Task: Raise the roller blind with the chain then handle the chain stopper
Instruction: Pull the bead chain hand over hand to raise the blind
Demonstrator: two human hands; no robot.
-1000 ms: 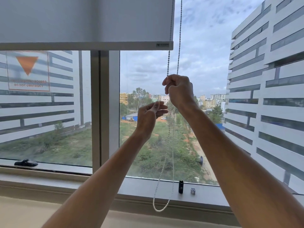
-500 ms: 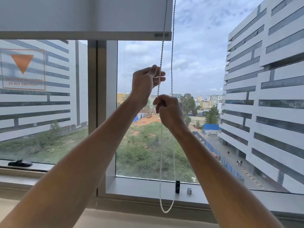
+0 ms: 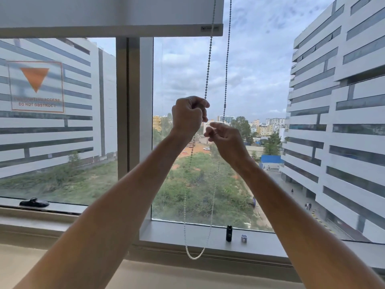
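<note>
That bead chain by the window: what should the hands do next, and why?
Probably pull down with the left hand, which is fisted on the chain's left strand. The blind's bottom bar hangs partway down, and the right hand looks loosely open.

orange triangle sticker (image 3: pixel 35 86) on left pane; black latch (image 3: pixel 34 202), small grey clip (image 3: pixel 244 238) on sill.

the roller blind (image 3: pixel 104 11) looks like matt white fabric. the beaded chain (image 3: pixel 208 63) looks metallic. the windowsill (image 3: pixel 266 243) is smooth, grey.
</note>
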